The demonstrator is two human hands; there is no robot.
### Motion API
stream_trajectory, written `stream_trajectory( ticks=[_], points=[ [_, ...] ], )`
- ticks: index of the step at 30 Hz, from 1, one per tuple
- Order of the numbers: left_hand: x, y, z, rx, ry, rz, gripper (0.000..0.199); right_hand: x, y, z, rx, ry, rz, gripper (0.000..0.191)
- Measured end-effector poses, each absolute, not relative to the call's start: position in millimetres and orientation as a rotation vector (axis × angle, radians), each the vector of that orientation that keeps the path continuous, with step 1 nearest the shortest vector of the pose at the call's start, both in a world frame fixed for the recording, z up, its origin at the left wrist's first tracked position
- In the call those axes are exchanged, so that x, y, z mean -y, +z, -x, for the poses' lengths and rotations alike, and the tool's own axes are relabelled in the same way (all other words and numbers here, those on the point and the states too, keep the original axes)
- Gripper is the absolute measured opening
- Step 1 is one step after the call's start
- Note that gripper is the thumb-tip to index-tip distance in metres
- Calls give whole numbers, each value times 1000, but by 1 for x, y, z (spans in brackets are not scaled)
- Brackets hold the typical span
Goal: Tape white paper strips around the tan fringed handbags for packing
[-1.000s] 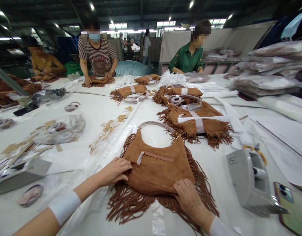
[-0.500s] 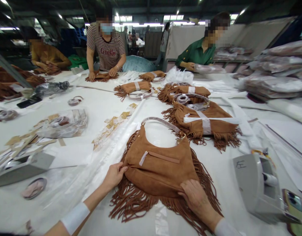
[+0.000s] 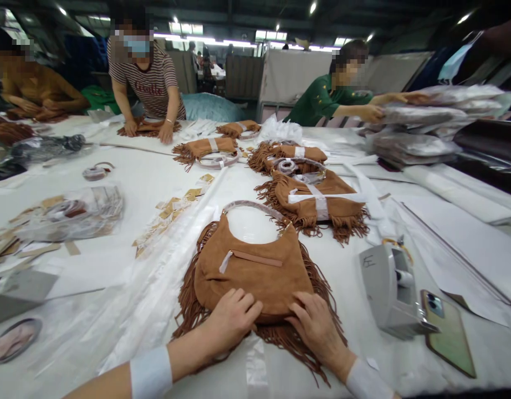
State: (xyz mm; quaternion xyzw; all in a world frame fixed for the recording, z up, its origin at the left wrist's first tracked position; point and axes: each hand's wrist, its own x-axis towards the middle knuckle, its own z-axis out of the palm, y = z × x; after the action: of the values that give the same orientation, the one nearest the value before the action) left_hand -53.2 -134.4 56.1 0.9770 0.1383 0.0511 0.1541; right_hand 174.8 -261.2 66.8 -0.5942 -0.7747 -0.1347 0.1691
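Note:
A brown suede bag (image 3: 251,277) with long fringe lies flat in front of me, its wrapped handle (image 3: 255,206) arching away and a zip strip across its front. My left hand (image 3: 234,321) grips the bag's lower edge near the middle, fingers on top and thumb tucked under. To the right, my right hand (image 3: 316,327) pinches the same edge near the lower right corner. Fringe hangs out below and beside both hands. A clear plastic strip (image 3: 256,363) lies on the table below the bag.
Taped, folded fringed bags (image 3: 322,199) lie beyond. A grey tape dispenser (image 3: 388,288) and a phone (image 3: 449,332) are at right; another dispenser (image 3: 18,291) is at left. Tags (image 3: 172,208) lie left of the bag. Co-workers stand behind, one reaching to a plastic-wrapped stack (image 3: 422,119).
My left hand has moved from the bag's left side to its lower edge. My right hand has stayed near the lower right. The person in green now reaches to the stack.

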Motion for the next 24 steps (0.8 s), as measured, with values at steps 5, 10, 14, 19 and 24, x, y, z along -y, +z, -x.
stream_trajectory(
  ticks=[5, 10, 14, 19, 24],
  points=[
    [139, 45, 53, -476, 140, -2803, 26, 272, 73, -160, 2279, -455, 1731, 25],
    [144, 39, 53, -483, 172, -2809, 10, 271, 68, -160, 2314, -375, 1735, 17],
    [147, 30, 53, -464, 208, -2844, 9, 269, 60, -169, 2402, -250, 1692, 19],
    [139, 16, 65, -517, 234, -2858, 11, 268, 56, -177, 2391, -171, 1613, 17],
    [123, 12, 86, -536, 166, -2778, 12, 264, 55, -179, 2350, -56, 1627, 21]
  ],
)
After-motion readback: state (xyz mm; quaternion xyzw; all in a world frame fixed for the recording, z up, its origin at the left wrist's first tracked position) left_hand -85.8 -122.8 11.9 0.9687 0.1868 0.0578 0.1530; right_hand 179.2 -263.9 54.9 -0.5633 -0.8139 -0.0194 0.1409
